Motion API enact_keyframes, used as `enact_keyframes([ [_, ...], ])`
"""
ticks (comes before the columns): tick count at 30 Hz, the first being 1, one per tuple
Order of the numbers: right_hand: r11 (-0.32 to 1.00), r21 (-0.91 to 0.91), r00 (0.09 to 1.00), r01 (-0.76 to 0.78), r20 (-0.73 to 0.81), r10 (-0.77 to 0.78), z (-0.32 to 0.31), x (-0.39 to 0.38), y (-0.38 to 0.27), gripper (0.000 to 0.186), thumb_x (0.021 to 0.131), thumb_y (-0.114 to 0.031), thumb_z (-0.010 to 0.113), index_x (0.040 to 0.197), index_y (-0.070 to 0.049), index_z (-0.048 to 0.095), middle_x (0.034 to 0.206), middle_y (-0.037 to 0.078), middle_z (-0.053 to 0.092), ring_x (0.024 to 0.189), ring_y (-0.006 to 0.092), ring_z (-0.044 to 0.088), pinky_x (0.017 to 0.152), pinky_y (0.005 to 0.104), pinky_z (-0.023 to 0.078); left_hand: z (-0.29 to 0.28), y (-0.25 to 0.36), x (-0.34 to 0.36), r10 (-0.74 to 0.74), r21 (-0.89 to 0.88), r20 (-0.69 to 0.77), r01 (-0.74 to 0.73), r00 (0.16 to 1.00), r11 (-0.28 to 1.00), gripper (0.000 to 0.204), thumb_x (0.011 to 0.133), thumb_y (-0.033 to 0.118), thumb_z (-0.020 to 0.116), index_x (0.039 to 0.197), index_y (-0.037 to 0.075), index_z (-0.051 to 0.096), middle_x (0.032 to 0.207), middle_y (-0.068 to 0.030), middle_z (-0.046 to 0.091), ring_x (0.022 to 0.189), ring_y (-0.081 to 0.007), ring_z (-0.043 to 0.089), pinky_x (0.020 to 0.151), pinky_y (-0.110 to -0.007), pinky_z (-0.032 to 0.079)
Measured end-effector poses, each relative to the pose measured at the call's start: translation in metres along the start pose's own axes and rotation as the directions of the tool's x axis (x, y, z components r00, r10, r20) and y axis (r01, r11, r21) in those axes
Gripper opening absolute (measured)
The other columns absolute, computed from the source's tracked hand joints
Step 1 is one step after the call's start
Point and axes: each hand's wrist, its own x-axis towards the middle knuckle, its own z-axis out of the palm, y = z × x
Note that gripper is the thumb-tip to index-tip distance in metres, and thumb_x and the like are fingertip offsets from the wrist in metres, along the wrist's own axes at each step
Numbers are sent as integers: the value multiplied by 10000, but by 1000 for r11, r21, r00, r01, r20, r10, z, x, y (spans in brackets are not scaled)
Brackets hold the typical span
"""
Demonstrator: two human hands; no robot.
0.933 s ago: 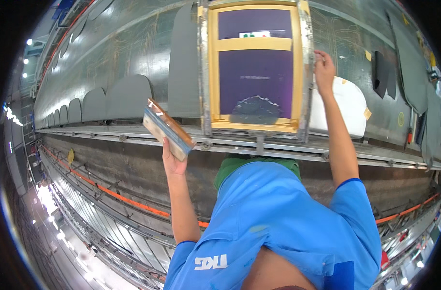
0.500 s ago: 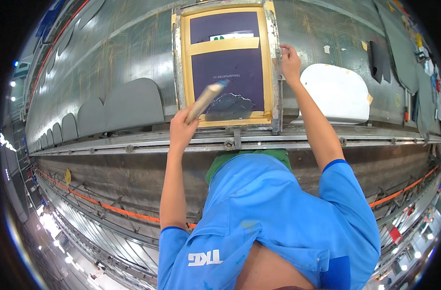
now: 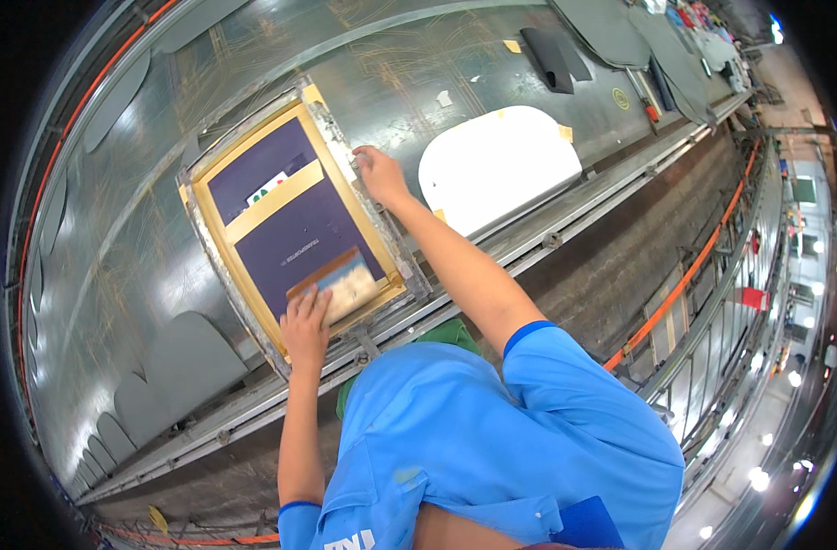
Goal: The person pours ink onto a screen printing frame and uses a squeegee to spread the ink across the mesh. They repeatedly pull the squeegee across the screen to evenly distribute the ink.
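Note:
A printing screen (image 3: 290, 225) with a metal frame, yellow tape and purple mesh lies angled on the long metal table (image 3: 153, 238). My left hand (image 3: 306, 319) is closed on a wide squeegee (image 3: 350, 284) with a wooden, pale and blue body, lying over the screen's lower end. My right hand (image 3: 382, 179) grips the frame's right side near its upper part. A small white patch with green and red marks (image 3: 267, 189) shows on the mesh above a yellow tape band. A rounded white panel (image 3: 496, 165) lies just right of the frame.
Grey cut panels (image 3: 185, 357) line the table's near left. Dark grey pieces (image 3: 547, 64) and larger grey sheets (image 3: 671, 73) lie at the far right. A metal rail (image 3: 611, 188) runs along the near edge, with an orange bar (image 3: 693, 266) beyond it.
My left hand brought the squeegee from left of the screen down onto its lower end. My right hand stayed at the frame's side. The view turned, so the table now runs diagonally.

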Motion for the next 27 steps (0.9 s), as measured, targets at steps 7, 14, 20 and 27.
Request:
enact_keyframes([
  [7, 999, -18, 998, 27, -54, -28, 8, -1, 7, 311, 1006, -252, 509, 1216, -82, 664, 1046, 232, 709, 1005, 403, 683, 880, 457, 522, -26, -19, -35, 8, -105, 73, -1, 997, 995, 560, 699, -19, 689, 1208, 210, 730, 1299, -46, 683, 1180, -286, 616, 953, -430, 483],
  [14, 1000, 13, 1000, -11, 30, 10, -3, 2, 14, 297, 994, -263, 529, 1230, -144, 662, 998, 245, 715, 997, 434, 676, 877, 499, 513, -30, -16, 7, -221, -297, 21, 217, 975, 930, 515, 732, 5, 650, 1209, 185, 723, 1193, -43, 725, 1092, -297, 653, 910, -429, 521],
  [20, 1000, 16, 1000, -1, 24, 1, 0, 11, 12, 261, 986, -261, 535, 1181, -202, 698, 985, 230, 724, 988, 435, 677, 893, 502, 513, 5, 28, -12, -89, -81, -31, 86, 996, 993, 629, 677, 9, 730, 1258, 250, 707, 1299, 8, 679, 1158, -239, 604, 880, -390, 474],
  [27, 997, 79, 1000, 19, -17, -18, 7, 17, 22, 258, 984, -276, 530, 1156, -194, 703, 1037, 212, 722, 1027, 427, 668, 911, 489, 510, -35, -9, -19, -241, -313, -55, 212, 969, 926, 526, 742, -12, 648, 1245, 129, 712, 1225, -88, 720, 1045, -312, 686, 946, -370, 534],
])
